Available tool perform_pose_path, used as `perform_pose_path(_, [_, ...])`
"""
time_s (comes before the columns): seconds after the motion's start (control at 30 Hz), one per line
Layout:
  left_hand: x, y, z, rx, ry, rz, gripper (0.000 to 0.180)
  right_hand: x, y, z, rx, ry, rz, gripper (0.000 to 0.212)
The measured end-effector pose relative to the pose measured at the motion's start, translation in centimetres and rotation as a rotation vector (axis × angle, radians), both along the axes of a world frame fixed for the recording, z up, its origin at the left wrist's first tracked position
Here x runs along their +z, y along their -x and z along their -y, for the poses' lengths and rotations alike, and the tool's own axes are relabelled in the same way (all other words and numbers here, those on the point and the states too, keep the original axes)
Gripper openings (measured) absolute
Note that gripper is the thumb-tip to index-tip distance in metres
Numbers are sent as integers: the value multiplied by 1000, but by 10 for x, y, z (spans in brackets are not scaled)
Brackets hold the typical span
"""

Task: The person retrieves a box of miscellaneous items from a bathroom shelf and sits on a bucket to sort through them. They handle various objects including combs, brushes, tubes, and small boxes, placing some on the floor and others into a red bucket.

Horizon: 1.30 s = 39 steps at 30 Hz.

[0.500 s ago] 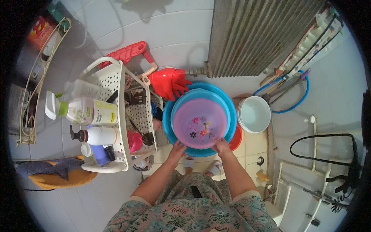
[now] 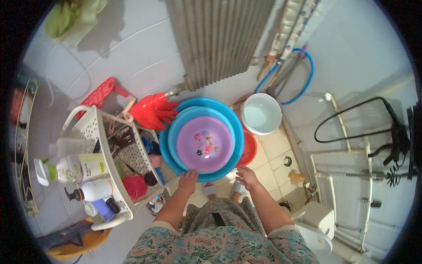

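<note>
- My left hand and right hand, grip open, touch the near rim of the blue basin
- Purple bowl sits nested inside it, beside the white rack

Nested basins at centre, smallest inside, on the floor; left hand at their 7 o'clock rim, right hand just off their 5 o'clock edge. Bucket at 2 o'clock, rubber gloves at 10 o'clock, rack with bottles at 9 o'clock
</note>
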<state>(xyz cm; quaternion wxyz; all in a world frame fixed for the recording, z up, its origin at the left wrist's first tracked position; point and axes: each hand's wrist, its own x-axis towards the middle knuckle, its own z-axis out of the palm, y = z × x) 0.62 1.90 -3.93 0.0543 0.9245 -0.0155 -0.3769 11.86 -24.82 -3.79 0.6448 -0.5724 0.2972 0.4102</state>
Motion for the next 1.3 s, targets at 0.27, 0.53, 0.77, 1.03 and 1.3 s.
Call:
perform_pose_path(0.27, [-22, -24, 10, 253, 272, 146, 36, 100, 63, 78, -459, -187, -7, 38])
perform_pose_path(0.53, [97, -47, 114, 194, 639, 45, 20, 99, 160, 148, -857, -348, 67, 33])
perform_pose_path(0.77, [213, 9, 254, -624, 1105, 199, 27, 159, 220, 142, -1050, -844, 210, 38])
perform_pose_path(1.03, [200, 68, 384, -1243, 741, 377, 27, 193, 350, 221, -1414, -918, 510, 44])
perform_pose_path(1.3, [151, 91, 441, -722, 851, -310, 13, 158, 555, 230, -2248, -527, 634, 25])
